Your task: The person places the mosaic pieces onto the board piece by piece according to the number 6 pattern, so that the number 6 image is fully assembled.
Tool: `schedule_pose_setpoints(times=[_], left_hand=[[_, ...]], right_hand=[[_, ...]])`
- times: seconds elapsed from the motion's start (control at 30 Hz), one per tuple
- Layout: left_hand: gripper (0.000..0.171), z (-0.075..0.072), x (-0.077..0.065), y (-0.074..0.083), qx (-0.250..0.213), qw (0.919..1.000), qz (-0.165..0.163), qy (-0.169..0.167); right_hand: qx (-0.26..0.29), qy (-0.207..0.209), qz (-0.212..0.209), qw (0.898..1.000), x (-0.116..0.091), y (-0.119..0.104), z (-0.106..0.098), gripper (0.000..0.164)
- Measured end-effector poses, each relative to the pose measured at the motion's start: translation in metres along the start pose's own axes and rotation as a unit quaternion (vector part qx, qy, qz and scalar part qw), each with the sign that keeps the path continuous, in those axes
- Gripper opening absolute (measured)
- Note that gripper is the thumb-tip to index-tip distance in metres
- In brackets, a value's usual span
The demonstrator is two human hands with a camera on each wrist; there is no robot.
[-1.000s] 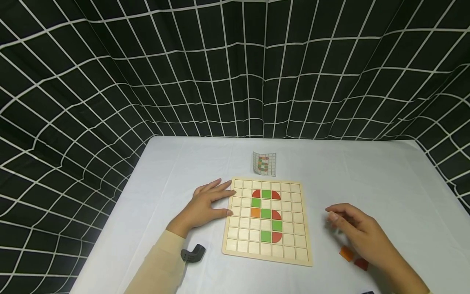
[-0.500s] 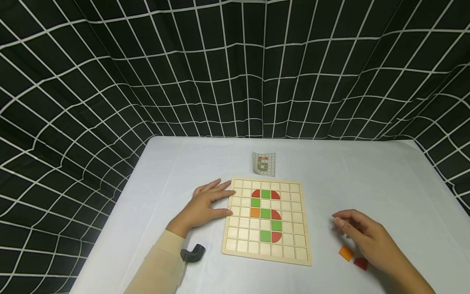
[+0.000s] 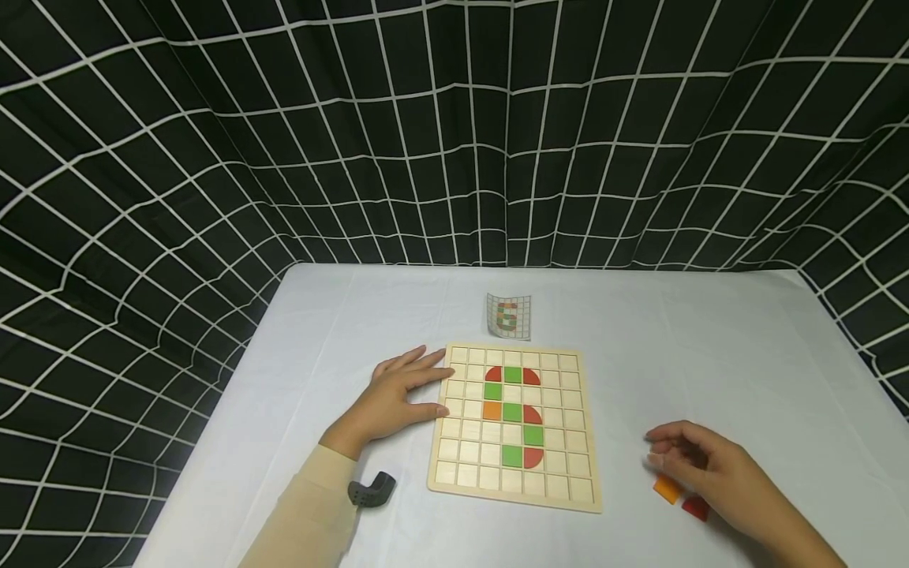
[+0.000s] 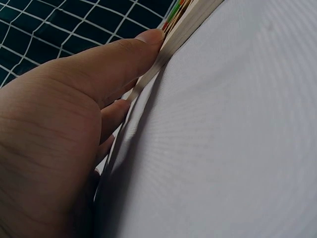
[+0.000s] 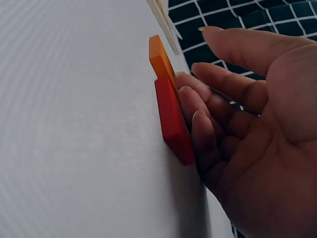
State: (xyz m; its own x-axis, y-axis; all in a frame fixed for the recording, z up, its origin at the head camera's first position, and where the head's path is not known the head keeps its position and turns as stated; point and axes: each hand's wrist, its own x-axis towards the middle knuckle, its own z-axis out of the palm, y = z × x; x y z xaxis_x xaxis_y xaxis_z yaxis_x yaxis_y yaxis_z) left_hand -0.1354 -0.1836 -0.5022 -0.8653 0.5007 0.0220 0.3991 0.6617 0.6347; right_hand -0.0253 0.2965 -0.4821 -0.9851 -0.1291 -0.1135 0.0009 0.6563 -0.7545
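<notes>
My left hand (image 3: 387, 401) rests with spread, straight fingers at the left edge of a wooden grid board (image 3: 589, 473). In the left wrist view the thumb tip touches the board's rim (image 4: 173, 47). Red quarter-round tiles, green square tiles (image 3: 513, 456) and one orange square tile (image 3: 492, 410) sit in the board's cells. To the right of the board, my right hand (image 3: 713, 473) is just over a loose orange tile (image 3: 667, 489) and a red tile (image 3: 696, 508) on the table. Its fingers curl loosely, with nothing between thumb and forefinger in the right wrist view.
A small printed card (image 3: 509, 317) with a coloured grid pattern lies behind the board, one side curling up. A black curved object (image 3: 372, 490) is beside the left wrist. White cloth covers the table (image 3: 355, 308), and black gridded curtains (image 3: 461, 158) surround it.
My right hand has moved slightly right and towards me, coming closer over the loose orange and red tiles. The left hand and the board stay put.
</notes>
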Motion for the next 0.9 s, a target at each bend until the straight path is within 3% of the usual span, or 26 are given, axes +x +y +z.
schedule_pose_setpoints(times=[0.3, 0.57, 0.9], left_hand=[[0.065, 0.001, 0.001, -0.001, 0.004, 1.0, 0.003, 0.002], [0.065, 0.0, 0.001, 0.0, 0.003, 0.9999, 0.007, 0.007], [0.065, 0.0, 0.0, 0.0, 0.001, 1.0, 0.007, 0.005]], right_hand=[[-0.003, -0.01, -0.073, 0.997, -0.001, 0.01, -0.001, 0.033], [-0.056, -0.031, -0.091, 0.994, -0.005, 0.017, -0.006, 0.033], [-0.065, -0.018, -0.093, 0.993, -0.007, 0.016, -0.007, 0.025]])
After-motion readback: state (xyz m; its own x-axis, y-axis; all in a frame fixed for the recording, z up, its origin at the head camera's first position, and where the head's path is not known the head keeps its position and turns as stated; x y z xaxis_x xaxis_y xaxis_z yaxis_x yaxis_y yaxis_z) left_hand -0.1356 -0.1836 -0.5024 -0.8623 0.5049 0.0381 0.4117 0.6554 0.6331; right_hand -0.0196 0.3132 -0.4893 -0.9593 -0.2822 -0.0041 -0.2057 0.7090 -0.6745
